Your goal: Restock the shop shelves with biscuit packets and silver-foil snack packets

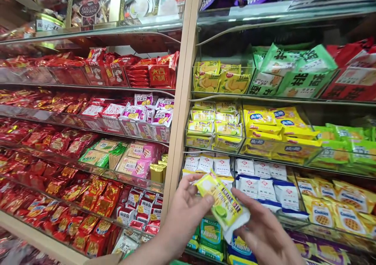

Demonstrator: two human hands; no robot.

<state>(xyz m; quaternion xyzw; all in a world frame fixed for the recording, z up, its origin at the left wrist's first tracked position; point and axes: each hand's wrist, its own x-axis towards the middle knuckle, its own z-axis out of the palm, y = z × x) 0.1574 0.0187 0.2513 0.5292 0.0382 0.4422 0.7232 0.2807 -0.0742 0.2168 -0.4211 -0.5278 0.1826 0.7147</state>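
Note:
A yellow and white lemon biscuit packet [222, 204] with a green lime picture is held up in front of the shelves, tilted down to the right. My left hand [186, 204] grips its left side, thumb on the printed face and fingers behind. At the lower right end of the packet, my right hand [263, 227] has its fingers round the edge, partly hidden by blur. Similar yellow lemon packets [214, 127] stand in a clear bin above my hands. Behind the held packet are white snack packets [221, 166] in another bin.
A wooden upright [179, 80] divides the shelving. Red-wrapped sweets [64, 139] fill the left bins. To the right are yellow packets [264, 127], green bags [305, 73] and cookie packs [337, 214]. Clear bin fronts and glass shelf edges [282, 14] stick out.

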